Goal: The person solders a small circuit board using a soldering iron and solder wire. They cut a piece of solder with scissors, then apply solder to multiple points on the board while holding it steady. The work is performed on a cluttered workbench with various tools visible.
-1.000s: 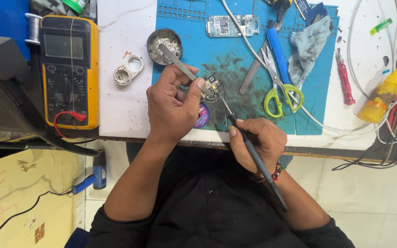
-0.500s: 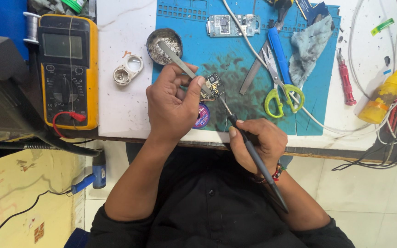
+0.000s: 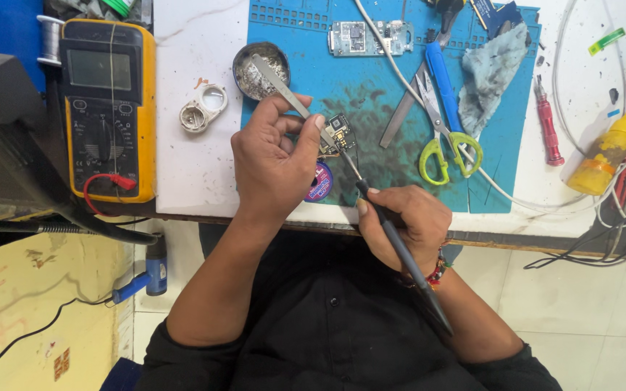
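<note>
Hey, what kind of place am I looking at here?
Likely an electronics repair bench: a multimeter, a soldering iron in the right hand, and tweezers in the left hand at a small circuit board.

The yellow multimeter (image 3: 106, 108) at the left of the tabletop serves as the landmark. Its screen (image 3: 98, 69) is a dull grey-green rectangle set in the dark upper part of its face, blank as far as can be seen. To the meter's right, near the tabletop's front edge, a small round label (image 3: 320, 185) in blue and purple with a red band shows, partly hidden behind the left hand (image 3: 273, 170).
</note>
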